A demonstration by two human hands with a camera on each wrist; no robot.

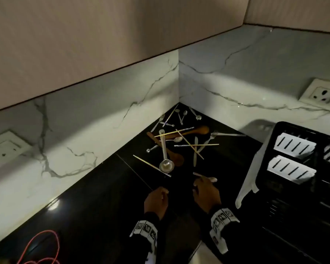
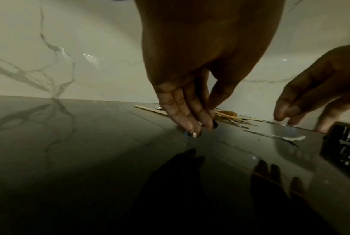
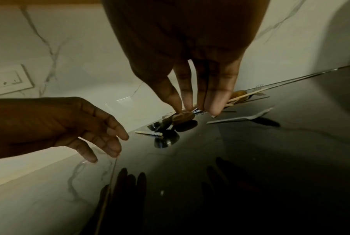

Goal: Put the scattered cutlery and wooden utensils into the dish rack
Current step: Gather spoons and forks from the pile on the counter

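1. Both my hands hover empty, fingers relaxed: left hand (image 1: pixel 156 201), right hand (image 1: pixel 206 195).
2. The cutlery pile (image 1: pixel 176 141) lies in the countertop (image 1: pixel 103 206) corner, left of the dish rack (image 1: pixel 301 180).
3. The white plastic spoon (image 1: pixel 205 177), probably light and slippery, is best pinched mid-handle.

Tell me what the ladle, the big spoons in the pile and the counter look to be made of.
Ladle: polished metal, likely steel, silvery with glints.
Big spoons: wood, matte brown.
Counter: glossy black stone, perhaps granite; it mirrors the wall and hands.
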